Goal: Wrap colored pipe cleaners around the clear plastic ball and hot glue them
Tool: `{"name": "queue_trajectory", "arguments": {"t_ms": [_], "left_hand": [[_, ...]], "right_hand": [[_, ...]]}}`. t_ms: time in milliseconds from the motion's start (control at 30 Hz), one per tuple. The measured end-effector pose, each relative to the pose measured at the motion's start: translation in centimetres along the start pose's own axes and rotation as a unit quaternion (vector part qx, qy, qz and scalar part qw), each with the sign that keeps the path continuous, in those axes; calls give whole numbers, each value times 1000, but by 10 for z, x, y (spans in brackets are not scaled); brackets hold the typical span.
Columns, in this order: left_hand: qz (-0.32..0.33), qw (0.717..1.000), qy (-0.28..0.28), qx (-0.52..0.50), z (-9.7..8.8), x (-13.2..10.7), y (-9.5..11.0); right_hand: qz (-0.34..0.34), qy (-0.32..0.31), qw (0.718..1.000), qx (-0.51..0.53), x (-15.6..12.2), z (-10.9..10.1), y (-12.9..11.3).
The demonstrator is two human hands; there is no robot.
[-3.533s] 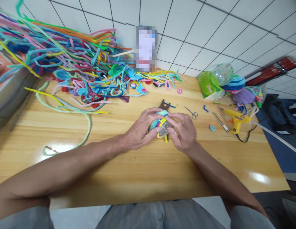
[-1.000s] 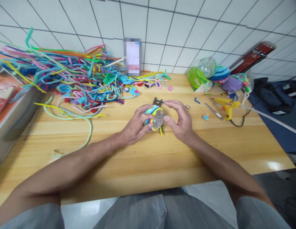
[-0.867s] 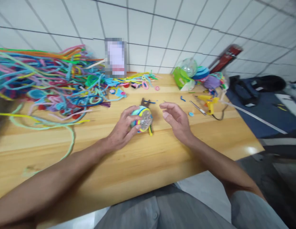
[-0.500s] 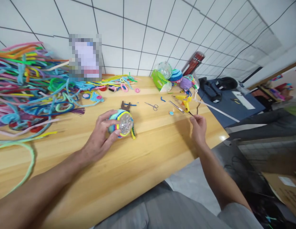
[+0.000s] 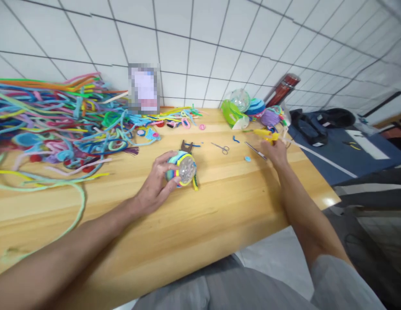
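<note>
My left hand (image 5: pixel 155 185) is closed around a clear ball (image 5: pixel 188 169) partly wrapped in coloured pipe cleaners, its bare clear side facing right. A yellow-and-green pipe cleaner end hangs from it. Just behind the ball are brown-handled pliers (image 5: pixel 186 146), partly hidden. Over to the right, my right hand (image 5: pixel 276 153) has its fingers closed on the handle of a yellow glue gun (image 5: pixel 266 134), slightly blurred. Near that hand lie a slim pen-like tool (image 5: pixel 255 150) and a light-blue button (image 5: pixel 247 159). Small scissors (image 5: pixel 222 148) rest between the hands.
A heap of pipe cleaners (image 5: pixel 58 116) covers the table's left side. Along the wall stand a blurred-out phone-like object (image 5: pixel 144 88), a green packet (image 5: pixel 233 115), wrapped balls (image 5: pixel 256 107) and a red flask (image 5: pixel 284 88). A blue surface (image 5: pixel 339 146) adjoins at right.
My right hand has moved forward from the glue gun's cord to its handle and closed on it. The view has turned, shifting everything rightward. My left hand keeps its hold on the ball.
</note>
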State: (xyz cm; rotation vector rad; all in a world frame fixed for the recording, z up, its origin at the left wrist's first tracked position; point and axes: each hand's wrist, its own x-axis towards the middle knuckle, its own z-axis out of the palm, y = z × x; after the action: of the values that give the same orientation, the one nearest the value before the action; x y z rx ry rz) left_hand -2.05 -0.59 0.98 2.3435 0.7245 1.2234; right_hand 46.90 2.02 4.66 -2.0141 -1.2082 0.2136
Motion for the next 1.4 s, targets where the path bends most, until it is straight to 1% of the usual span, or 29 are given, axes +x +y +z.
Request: {"name": "queue_trajectory", "arguments": {"t_ms": [67,133,200,233,300,367,400,467,533,633,800,867,933,1133,1400], "left_hand": [[5,1000,3,-7,1,1,1],[1,1000,0,-17,1,2,2],[-1,1000,-3,-19,0,2,2],[-4,1000,-7,-16,0,2,2],[-6,1000,-14,-14,-1,2,3],[-5,1000,-15,-15,-1,2,3],[-3,1000,-13,-17,-1,2,3],[5,1000,-7,-20,0,2,3],[13,1000,-4,-24,0,3,3],[14,999,-4,-29,1,3,2],[8,999,1,-35,2,2,1],[8,999,3,-36,2,1,0],[9,999,2,-36,2,1,0],[9,999,0,-36,0,2,2],[12,999,-7,-35,-1,2,2]], "right_hand": [[-34,-24,997,71,-12,2,-24],[-74,-68,984,147,-33,3,-52],[-104,-136,964,204,-59,5,-79],[-119,-177,948,236,-73,6,-92],[-155,-268,915,257,-99,11,-114],[-185,-319,893,257,-118,19,-127],[-196,-332,887,252,-124,22,-131],[-202,-348,884,237,-130,29,-133],[-191,-356,887,223,-132,32,-133],[-170,-363,890,218,-132,34,-130],[-143,-388,885,213,-138,35,-128],[-136,-389,885,215,-140,36,-129],[-139,-386,888,209,-141,37,-131],[-174,-393,888,163,-140,36,-132],[-181,-378,896,145,-143,37,-126]]}}
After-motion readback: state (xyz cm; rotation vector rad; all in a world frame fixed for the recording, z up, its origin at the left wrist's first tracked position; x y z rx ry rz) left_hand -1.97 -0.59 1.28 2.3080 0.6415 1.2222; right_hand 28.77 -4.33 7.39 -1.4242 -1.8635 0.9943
